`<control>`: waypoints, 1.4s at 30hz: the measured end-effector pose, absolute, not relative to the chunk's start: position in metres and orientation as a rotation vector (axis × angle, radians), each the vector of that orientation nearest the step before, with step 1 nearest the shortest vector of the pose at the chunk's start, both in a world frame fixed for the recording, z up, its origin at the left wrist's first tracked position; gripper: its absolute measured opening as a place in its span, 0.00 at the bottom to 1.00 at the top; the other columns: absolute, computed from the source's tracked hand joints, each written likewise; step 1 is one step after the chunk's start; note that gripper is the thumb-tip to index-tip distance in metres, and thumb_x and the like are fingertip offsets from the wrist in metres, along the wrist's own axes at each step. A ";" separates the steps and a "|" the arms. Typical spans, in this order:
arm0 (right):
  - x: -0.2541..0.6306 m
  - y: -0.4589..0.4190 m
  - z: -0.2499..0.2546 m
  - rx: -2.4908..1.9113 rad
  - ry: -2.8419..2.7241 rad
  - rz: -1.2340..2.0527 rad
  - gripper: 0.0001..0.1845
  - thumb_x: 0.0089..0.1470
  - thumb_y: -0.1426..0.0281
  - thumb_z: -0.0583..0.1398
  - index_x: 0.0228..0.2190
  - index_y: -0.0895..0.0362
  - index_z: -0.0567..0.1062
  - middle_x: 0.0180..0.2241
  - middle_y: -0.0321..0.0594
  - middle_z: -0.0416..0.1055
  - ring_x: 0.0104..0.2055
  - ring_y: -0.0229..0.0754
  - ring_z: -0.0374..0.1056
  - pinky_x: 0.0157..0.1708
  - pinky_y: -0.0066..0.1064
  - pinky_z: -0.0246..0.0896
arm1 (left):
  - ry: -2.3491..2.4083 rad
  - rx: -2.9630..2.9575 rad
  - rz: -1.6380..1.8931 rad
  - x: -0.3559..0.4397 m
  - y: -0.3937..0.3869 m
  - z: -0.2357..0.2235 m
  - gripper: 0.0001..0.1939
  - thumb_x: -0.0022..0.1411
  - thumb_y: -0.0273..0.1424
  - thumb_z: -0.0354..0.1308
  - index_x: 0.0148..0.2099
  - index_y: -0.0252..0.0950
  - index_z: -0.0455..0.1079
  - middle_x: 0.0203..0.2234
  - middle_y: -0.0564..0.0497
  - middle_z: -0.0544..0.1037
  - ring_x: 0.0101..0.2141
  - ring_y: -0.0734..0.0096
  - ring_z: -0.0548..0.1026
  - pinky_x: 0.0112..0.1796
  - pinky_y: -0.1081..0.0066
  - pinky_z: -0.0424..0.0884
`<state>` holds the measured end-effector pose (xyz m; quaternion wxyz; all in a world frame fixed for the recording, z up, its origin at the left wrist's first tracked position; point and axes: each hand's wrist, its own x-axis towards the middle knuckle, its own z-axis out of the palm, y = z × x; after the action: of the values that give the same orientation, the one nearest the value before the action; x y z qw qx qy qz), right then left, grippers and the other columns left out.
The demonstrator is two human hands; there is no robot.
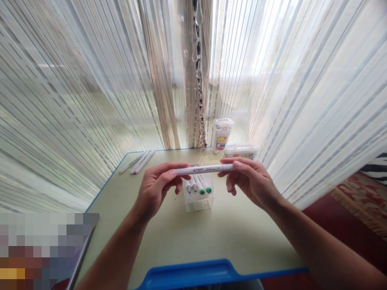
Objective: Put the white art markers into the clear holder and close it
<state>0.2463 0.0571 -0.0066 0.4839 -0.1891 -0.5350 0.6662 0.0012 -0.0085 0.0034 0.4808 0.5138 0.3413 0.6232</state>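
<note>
A white marker pen (202,169) with small dark print lies level in the air between my two hands. My left hand (160,183) pinches its left end between thumb and fingers. At the other end, my right hand (248,175) grips the capped part the same way. Below and behind the pen, a clear plastic case (198,204) rests on the table. Several white markers (197,184) lie side by side in it, some with green ends and some with grey ones. The held pen and my fingers hide part of the case's far side.
Loose markers (142,162) lie at the table's back left. A clear marker box (223,137) stands upright at the back right, with another clear box (241,151) lying beside it. The pale table (169,241) has a blue rim. String curtains (90,80) hang close behind.
</note>
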 end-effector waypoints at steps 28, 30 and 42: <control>0.247 0.058 -0.008 -0.538 -1.323 1.636 0.18 0.54 0.60 0.70 0.41 0.60 0.82 0.27 0.46 0.83 0.19 0.43 0.77 0.14 0.27 0.69 | 1.049 1.470 1.504 0.003 -0.009 0.004 0.13 0.64 0.35 0.65 0.46 0.30 0.81 0.25 0.46 0.82 0.18 0.76 0.71 0.20 0.74 0.68; 0.248 0.057 -0.006 -0.529 -1.313 1.651 0.18 0.55 0.60 0.68 0.41 0.60 0.82 0.28 0.47 0.83 0.19 0.44 0.77 0.14 0.28 0.69 | 0.987 1.422 1.506 0.001 -0.008 0.002 0.15 0.66 0.36 0.63 0.48 0.30 0.81 0.27 0.44 0.82 0.20 0.74 0.73 0.21 0.74 0.69; 0.246 0.059 -0.011 -0.519 -1.392 1.467 0.15 0.54 0.61 0.71 0.38 0.59 0.82 0.28 0.44 0.83 0.19 0.42 0.77 0.15 0.27 0.70 | 1.115 1.549 1.498 0.004 -0.008 0.005 0.13 0.63 0.36 0.67 0.44 0.30 0.82 0.24 0.47 0.81 0.19 0.76 0.71 0.20 0.76 0.69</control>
<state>0.2463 0.0588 -0.0106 0.5028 -0.2151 -0.5761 0.6074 0.0043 -0.0081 0.0054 0.3499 0.5981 0.4306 0.5783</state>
